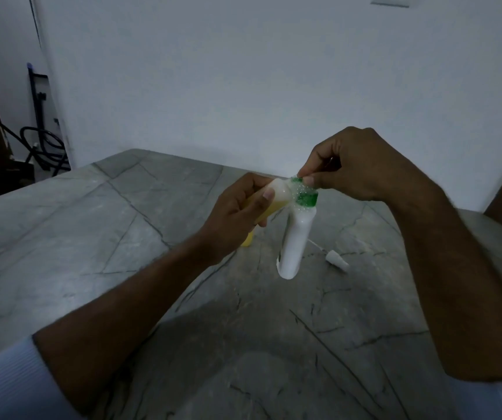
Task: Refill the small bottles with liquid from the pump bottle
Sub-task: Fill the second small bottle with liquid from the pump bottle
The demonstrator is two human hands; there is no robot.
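My left hand [237, 213] grips a small translucent bottle [277, 197] holding yellow liquid. It is tilted, with its upper end against the green neck of a tall white bottle [295, 241]. My right hand [355, 168] pinches that green neck [305, 198] from above with thumb and fingertips. The white bottle hangs about upright over the grey stone table [122, 237]; I cannot tell whether its base touches. A yellow object [247, 239] shows below my left hand, mostly hidden.
A small white cap-like piece [337, 262] with a thin tube lies on the table right of the white bottle. A white wall stands behind the table. Dark cables and a stand [43, 140] sit at the far left.
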